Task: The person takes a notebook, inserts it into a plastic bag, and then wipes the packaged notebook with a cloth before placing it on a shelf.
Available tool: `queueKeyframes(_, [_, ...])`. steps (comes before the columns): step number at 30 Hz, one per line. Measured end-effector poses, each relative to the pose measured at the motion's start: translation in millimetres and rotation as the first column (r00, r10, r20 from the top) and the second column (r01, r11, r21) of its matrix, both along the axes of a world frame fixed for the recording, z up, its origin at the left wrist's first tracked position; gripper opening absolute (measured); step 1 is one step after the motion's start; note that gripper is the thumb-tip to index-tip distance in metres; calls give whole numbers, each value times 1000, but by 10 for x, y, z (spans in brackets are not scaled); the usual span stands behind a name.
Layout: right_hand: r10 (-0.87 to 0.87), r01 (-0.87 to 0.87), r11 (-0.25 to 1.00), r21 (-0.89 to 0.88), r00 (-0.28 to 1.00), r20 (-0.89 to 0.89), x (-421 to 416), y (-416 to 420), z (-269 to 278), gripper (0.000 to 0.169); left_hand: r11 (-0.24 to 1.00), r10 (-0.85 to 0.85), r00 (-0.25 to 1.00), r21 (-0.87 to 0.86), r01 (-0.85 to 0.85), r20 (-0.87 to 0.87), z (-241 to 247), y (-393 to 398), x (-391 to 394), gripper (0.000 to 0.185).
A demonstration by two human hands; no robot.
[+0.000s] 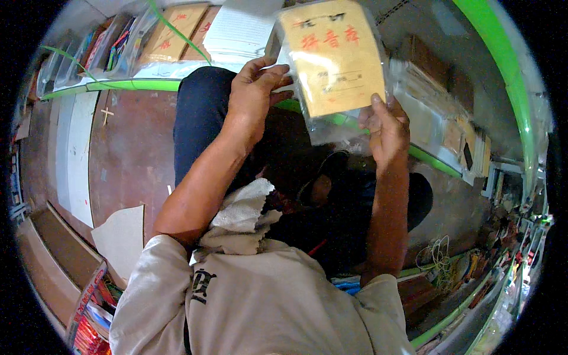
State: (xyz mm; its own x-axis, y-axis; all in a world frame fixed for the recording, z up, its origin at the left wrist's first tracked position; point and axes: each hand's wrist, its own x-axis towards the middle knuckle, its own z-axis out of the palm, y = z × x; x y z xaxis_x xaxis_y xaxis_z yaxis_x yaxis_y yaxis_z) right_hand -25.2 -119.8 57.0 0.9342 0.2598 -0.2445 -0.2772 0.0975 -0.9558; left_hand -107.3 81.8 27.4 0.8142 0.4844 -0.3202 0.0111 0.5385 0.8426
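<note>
A yellow paper exercise book (pixel 333 75) in a clear plastic sleeve is raised in front of me, its cover bearing red and black writing. My right hand (pixel 386 126) pinches the lower right corner of the sleeve, thumb on top. Just left of the sleeve is my left hand (pixel 257 95), its fingers apart and curved towards the sleeve's edge; whether a fingertip touches it is hard to tell. The loose lower end of the sleeve (pixel 326 133) hangs below the book.
A shelf with a green front edge (pixel 155 84) bears brown envelopes (pixel 173 33), white paper (pixel 239 35) and clear plastic boxes (pixel 128 44). Cardboard boxes (pixel 419 62) stand at the right. A cardboard piece (pixel 122 235) lies on the brown floor (pixel 133 142). Green strips (pixel 177 31) cross the shelf.
</note>
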Motion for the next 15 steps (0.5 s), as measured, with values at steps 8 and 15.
queueKeyframes(8, [-71,68,997,-20,980,-184,660,-227,-687,19,844,-215,977,501,192,-13,212,101,101,24])
queueKeyframes(15, [-35,55,998,42,926,-375,467,-83,-368,17,21,-399,892,970,243,-215,215,-243,268,49])
